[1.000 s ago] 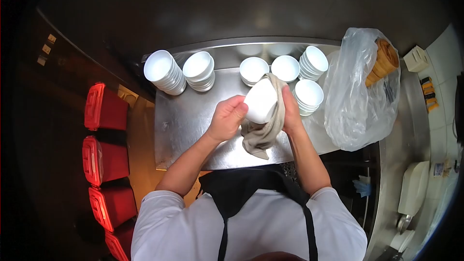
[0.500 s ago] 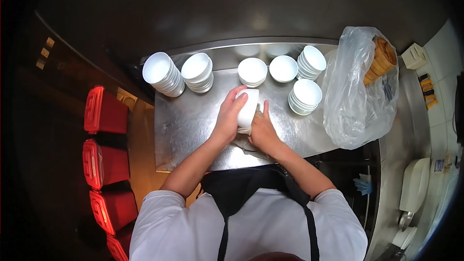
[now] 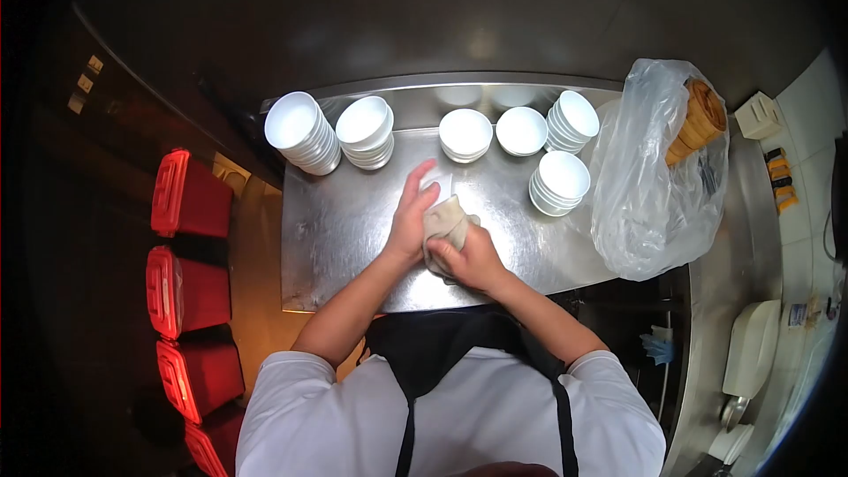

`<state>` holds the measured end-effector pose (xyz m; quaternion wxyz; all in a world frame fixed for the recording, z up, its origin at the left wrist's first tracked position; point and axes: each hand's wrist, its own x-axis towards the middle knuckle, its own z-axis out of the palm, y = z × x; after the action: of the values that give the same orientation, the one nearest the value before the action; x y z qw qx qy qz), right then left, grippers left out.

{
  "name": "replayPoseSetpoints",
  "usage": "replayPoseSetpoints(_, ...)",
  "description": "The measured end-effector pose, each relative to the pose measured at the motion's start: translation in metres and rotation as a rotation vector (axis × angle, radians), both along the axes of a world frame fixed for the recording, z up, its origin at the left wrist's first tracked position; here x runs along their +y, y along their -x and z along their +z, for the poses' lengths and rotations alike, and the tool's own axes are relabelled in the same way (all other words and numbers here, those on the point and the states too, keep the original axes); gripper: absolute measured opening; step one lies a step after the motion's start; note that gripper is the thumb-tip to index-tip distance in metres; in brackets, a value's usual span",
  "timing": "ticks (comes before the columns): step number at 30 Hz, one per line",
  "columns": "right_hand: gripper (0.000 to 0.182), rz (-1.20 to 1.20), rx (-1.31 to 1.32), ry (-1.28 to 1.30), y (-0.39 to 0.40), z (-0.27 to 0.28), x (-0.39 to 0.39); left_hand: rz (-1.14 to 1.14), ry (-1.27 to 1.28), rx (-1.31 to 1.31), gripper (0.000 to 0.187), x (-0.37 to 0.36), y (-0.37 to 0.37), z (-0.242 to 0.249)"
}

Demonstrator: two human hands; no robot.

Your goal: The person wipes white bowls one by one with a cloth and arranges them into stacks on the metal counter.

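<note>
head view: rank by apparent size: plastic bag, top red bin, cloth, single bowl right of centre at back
1. plastic bag, clearly largest.
2. top red bin.
3. cloth and single bowl: look alike; the cloth is bunched between the left hand and right hand, partly hidden, so no ranking.

bowl stacks [image 3: 367, 128] behind cloth [image 3: 444, 223] | bag [image 3: 649, 185] right, on counter [image 3: 340, 230]

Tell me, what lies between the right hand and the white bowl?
In the head view, a beige cloth lies between the right hand and the white bowl, which the left hand holds.
</note>
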<state>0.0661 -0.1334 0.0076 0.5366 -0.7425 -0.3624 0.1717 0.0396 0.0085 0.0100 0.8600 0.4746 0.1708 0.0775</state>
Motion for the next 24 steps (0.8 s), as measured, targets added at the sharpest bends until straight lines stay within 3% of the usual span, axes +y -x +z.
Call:
replayPoseSetpoints(2, 0.046, 0.043, -0.53, 0.003, -0.007, -0.002, 0.003, -0.219, 0.509, 0.084, 0.045, 0.011, -0.002, -0.001)
replayPoseSetpoints(3, 0.046, 0.066, -0.796, 0.005, -0.009, 0.0, 0.004, -0.283, 0.552, 0.116, 0.047, 0.016, 0.0, 0.0)
replayPoseSetpoints(5, 0.042, 0.069, -0.528, 0.063, -0.001, 0.002, 0.001, -0.41, 0.63, 0.173, 0.051, 0.023, 0.0, 0.005)
replayPoseSetpoints(8, 0.037, 0.02, -0.036, 0.179, 0.013, -0.005, -0.002, -0.266, 0.453, 0.243, 0.054, 0.024, -0.004, -0.022)
replayPoseSetpoints(11, 0.033, -0.071, 0.481, -0.201, 0.007, -0.004, -0.006, -0.201, 0.326, 0.12, 0.05, 0.026, -0.004, -0.029)
replayPoseSetpoints(12, 0.029, -0.167, 0.475, -0.294, 0.006, -0.006, -0.005, -0.201, 0.296, 0.047, 0.048, 0.026, -0.005, -0.026)
replayPoseSetpoints(15, 0.03, -0.595, 0.811, -0.545, -0.021, 0.003, -0.005, -0.361, 0.623, -0.124, 0.045, 0.029, 0.002, -0.013)
replayPoseSetpoints(18, 0.033, -0.651, 0.485, -0.339, -0.045, -0.002, -0.018, -0.316, 0.475, -0.192, 0.041, 0.021, 0.009, -0.012)
replayPoseSetpoints(20, 0.035, -0.663, 0.439, -0.497, -0.048, -0.009, -0.023, -0.246, 0.515, -0.204, 0.038, 0.017, 0.013, 0.002)
replayPoseSetpoints(21, 0.035, -0.664, 0.417, -0.576, -0.046, -0.014, -0.023, -0.216, 0.38, -0.191, 0.037, 0.017, 0.012, 0.005)
replayPoseSetpoints(22, 0.037, -0.597, 0.215, -0.467, -0.038, -0.024, -0.026, -0.181, 0.243, -0.182, 0.036, 0.017, 0.009, 0.007)
replayPoseSetpoints(23, 0.04, -0.384, -0.004, -0.337, -0.03, -0.031, -0.029, -0.143, 0.109, -0.166, 0.035, 0.015, 0.009, 0.007)
replayPoseSetpoints(24, 0.042, -0.39, -0.05, -0.392, -0.017, -0.021, -0.009, -0.172, -0.138, -0.127, 0.028, 0.012, 0.005, -0.008)
